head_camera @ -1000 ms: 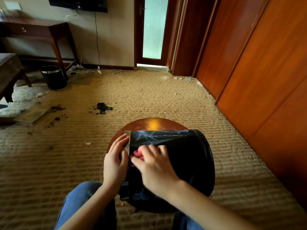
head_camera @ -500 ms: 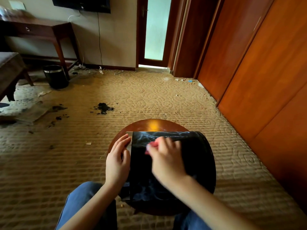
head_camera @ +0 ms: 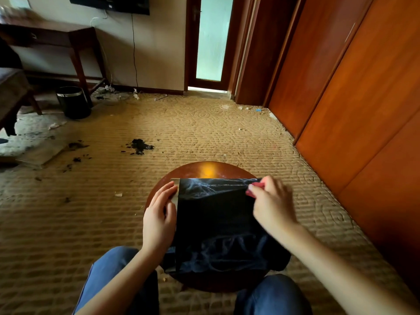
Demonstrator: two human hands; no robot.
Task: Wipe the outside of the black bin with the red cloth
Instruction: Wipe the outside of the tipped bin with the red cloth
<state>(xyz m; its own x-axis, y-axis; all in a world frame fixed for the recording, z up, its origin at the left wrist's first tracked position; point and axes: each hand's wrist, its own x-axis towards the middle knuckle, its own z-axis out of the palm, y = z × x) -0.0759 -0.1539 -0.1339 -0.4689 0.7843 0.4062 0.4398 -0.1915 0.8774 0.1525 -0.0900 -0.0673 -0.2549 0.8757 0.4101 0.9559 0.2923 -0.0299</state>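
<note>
Grubby room, honestly: tan patterned carpet (head_camera: 204,133) with a splat of black crumbly debris (head_camera: 139,146) out in the middle and bits of litter along the back wall. Orange-brown wooden wardrobe doors (head_camera: 352,98) run down the right side. At the back there's a dark-framed door with a frosted glass panel (head_camera: 211,39). Over on the left is a dark wooden desk (head_camera: 56,35), and a second small black bin with a chrome band (head_camera: 72,102) stands on the floor by its leg.

Right in front of the person's blue-jeaned knees (head_camera: 113,269) is a round brown wooden table (head_camera: 204,171). The black cylindrical bin (head_camera: 216,214) lies on its side across it. Its shiny silver rim (head_camera: 175,196) points at the table's left edge and its base points toward the right edge. It covers most of the top, so only the far edge of the table shows bare. The far upper side of the bin has pale dusty streaks on it.

The left hand (head_camera: 159,219) is at the rim end, fingers pretty much straight and laid against the silver band, not wrapped round anything. The right hand (head_camera: 272,205) is up at the far right of the bin, toward the table's far-right edge. Its fingers are bunched and pinching a small red cloth (head_camera: 256,188) against the bin's side. Most of the cloth is hidden under the fingers, with only a small bit poking out at the fingertips.
</note>
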